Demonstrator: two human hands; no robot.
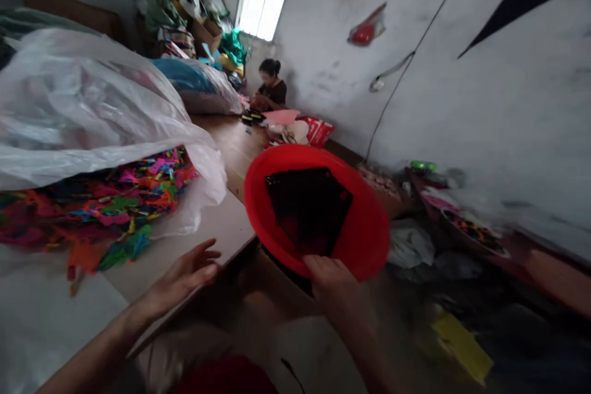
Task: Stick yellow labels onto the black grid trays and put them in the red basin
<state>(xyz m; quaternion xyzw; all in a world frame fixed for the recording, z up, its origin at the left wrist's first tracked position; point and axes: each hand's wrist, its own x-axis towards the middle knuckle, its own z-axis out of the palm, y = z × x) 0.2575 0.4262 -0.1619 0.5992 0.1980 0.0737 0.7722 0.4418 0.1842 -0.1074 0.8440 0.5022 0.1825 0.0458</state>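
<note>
My right hand (pixel 333 282) is closed over the near rim of a red plastic basin (pixel 369 228), which is tilted beside the table edge. Several flat black sheets or packets (pixel 309 206) lie overlapped inside it; their exact kind is too dark to make out. My left hand (pixel 191 271) hovers near the table's front edge with its fingers apart and nothing in it. To its left, a large translucent plastic bag (pixel 92 98) lies with its mouth open. Many small colourful pieces (pixel 122 203) spill from the bag onto the table.
Across the table (pixel 226 141) another person (pixel 272 89) sits by the wall, near a red and white package (pixel 319 130). Stuffed sacks (pixel 203 83) stand at the back left. On the right, a low ledge (pixel 549 277) holds a tray of small pieces (pixel 475 234).
</note>
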